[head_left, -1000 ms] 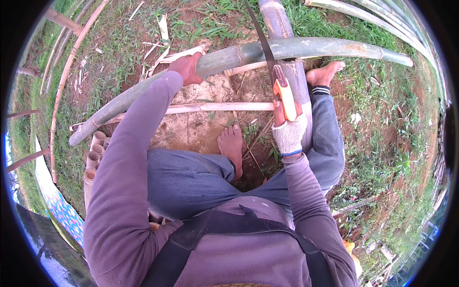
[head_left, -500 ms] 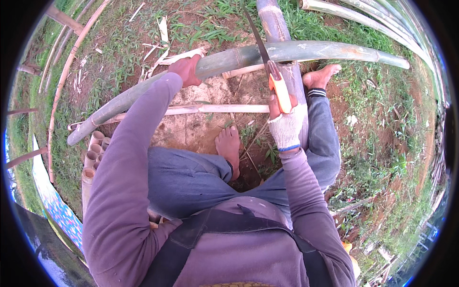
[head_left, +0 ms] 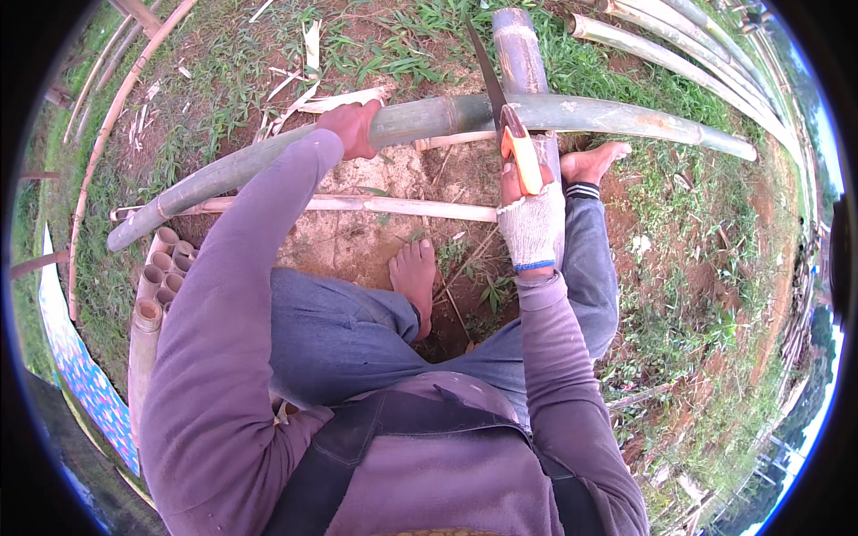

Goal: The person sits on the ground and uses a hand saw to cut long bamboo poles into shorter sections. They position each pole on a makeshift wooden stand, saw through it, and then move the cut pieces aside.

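A thick green bamboo pole [head_left: 416,122] lies crosswise in front of me, resting over an upright-running bamboo log [head_left: 520,55]. My left hand [head_left: 356,128], bare, is closed over the pole left of its node. My right hand [head_left: 527,210] wears a white knitted glove with bare fingertips and is closed round the orange handle of a hand saw [head_left: 485,71]. The saw's dark blade crosses the pole just right of the node, its tip pointing away from me. The depth of any cut cannot be made out.
A thin split bamboo strip [head_left: 384,205] lies nearer me, beyond my bare left foot [head_left: 413,277]. Several short bamboo tubes [head_left: 161,261] are stacked at the left. Long bamboo poles [head_left: 661,55] lie at the far right. Pale shavings [head_left: 310,54] litter the grass.
The saw has slid away from me across the pole, its handle now up against the pole's near side. My left hand keeps its hold. The whole view has shifted slightly.
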Tool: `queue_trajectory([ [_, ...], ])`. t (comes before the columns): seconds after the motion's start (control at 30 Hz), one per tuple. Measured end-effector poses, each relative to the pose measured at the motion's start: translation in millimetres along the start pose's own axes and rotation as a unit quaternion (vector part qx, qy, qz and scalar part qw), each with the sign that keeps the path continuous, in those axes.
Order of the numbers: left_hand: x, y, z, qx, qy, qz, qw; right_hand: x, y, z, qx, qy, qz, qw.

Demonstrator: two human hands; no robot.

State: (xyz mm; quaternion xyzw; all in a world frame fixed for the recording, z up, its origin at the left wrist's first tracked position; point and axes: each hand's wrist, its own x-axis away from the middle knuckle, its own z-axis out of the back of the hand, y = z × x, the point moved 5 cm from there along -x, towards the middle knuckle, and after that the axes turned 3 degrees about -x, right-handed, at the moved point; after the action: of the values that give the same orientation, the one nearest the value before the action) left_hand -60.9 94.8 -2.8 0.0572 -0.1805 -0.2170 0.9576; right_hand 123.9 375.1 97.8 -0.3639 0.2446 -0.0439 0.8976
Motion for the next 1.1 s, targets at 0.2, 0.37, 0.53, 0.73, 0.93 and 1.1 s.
queue_trajectory([
  [0.2,6.3,-14.1,-3.4,0.013,-0.036,0.027,0.999,143.3,-11.8,97.1,-0.059,-0.046,-0.115,0.991],
  [0.37,7.8,-0.8,-7.9,0.015,0.003,-0.005,1.000,78.8,-17.6,55.6,0.191,-0.028,0.243,0.951],
  [0.53,1.4,-8.5,-3.1,0.020,-0.027,0.004,0.999,33.1,-2.0,16.8,-0.047,-0.012,-0.076,0.996],
  [0.73,12.0,-13.7,-9.0,0.015,-0.001,0.014,1.000,152.8,-7.7,94.7,-0.054,-0.006,-0.115,0.992],
  [0.93,5.3,-3.4,-10.6,0.005,0.018,-0.004,1.000,76.4,-11.2,53.0,-0.012,-0.023,0.020,0.999],
  [1.1,7.0,-6.4,-3.6,0.011,-0.006,0.015,1.000,69.2,-20.7,52.8,-0.023,-0.024,-0.030,0.999],
])
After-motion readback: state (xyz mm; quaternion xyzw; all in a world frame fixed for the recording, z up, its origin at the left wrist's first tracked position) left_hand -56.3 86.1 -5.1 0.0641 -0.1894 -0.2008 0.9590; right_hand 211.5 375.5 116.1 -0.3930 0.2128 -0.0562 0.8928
